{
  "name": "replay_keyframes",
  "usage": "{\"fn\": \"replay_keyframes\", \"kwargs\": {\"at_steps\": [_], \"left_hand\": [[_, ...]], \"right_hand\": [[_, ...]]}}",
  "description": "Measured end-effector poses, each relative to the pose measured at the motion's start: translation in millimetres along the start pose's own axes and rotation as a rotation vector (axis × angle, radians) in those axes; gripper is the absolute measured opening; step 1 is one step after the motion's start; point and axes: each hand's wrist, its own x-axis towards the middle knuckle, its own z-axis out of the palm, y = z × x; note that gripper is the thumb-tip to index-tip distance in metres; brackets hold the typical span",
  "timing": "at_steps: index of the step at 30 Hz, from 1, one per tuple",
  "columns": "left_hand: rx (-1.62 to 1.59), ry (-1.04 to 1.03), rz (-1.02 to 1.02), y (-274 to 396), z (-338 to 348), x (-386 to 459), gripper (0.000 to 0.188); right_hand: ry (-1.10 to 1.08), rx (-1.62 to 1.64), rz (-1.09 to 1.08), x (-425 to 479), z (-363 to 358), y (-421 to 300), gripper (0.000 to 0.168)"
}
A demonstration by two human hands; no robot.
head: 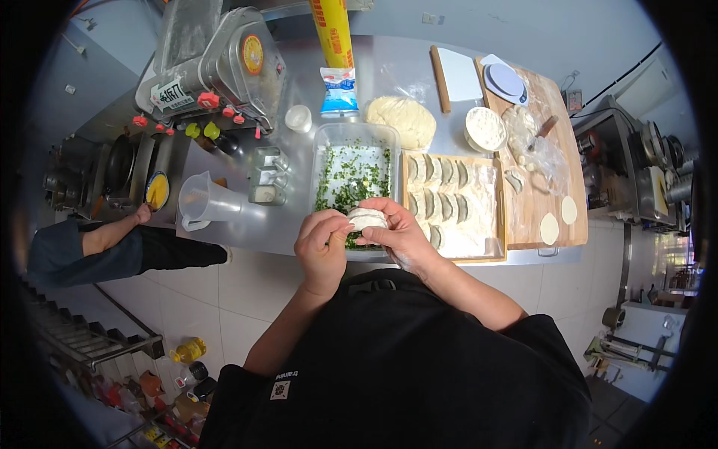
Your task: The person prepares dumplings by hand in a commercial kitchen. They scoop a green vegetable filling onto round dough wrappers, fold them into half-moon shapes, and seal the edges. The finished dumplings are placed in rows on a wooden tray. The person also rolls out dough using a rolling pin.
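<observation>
A folded dumpling (367, 219) is held between my two hands, over the near end of a clear plastic tub (325, 134) with chopped green filling (350, 188). The fingertips of my left hand (325, 244) pinch its left end. My right hand (399, 229) grips its right side with thumb and fingers. Right of the tub, a floured wooden-edged tray (485, 216) bears rows of shaped dumplings (447, 206). Two round dough wrappers (549, 228) lie on a wooden board (530, 213) farther right.
Behind the tub are a large dough lump (401, 121) and a salt bag (339, 92). A flour bowl (486, 129) and a scale (506, 81) stand at right. Left are a plastic jug (208, 199), a dough machine (216, 78) and a person (106, 247) holding a yellow-filled bowl.
</observation>
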Motion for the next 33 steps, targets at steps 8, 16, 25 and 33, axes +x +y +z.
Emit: {"fn": "replay_keyframes", "kwargs": {"at_steps": [8, 16, 25, 33], "left_hand": [[-1.073, -0.308, -0.713, -24, 3, -4, 0.078], [-1.004, -0.397, -0.901, -22, 8, -4, 0.082], [-0.97, -0.534, -0.85, -12, 27, -1, 0.066], [-0.784, -0.612, -0.868, 0, 49, 1, 0.046]], "right_hand": [[0.087, -0.492, -0.161, 0, 4, 6, 0.044], [0.163, -1.408, -0.325, -13, 4, -15, 0.038], [0.33, -1.025, -0.256, -41, -35, -16, 0.033], [1.002, -1.213, -0.178, -129, -168, -89, 0.029]]}}
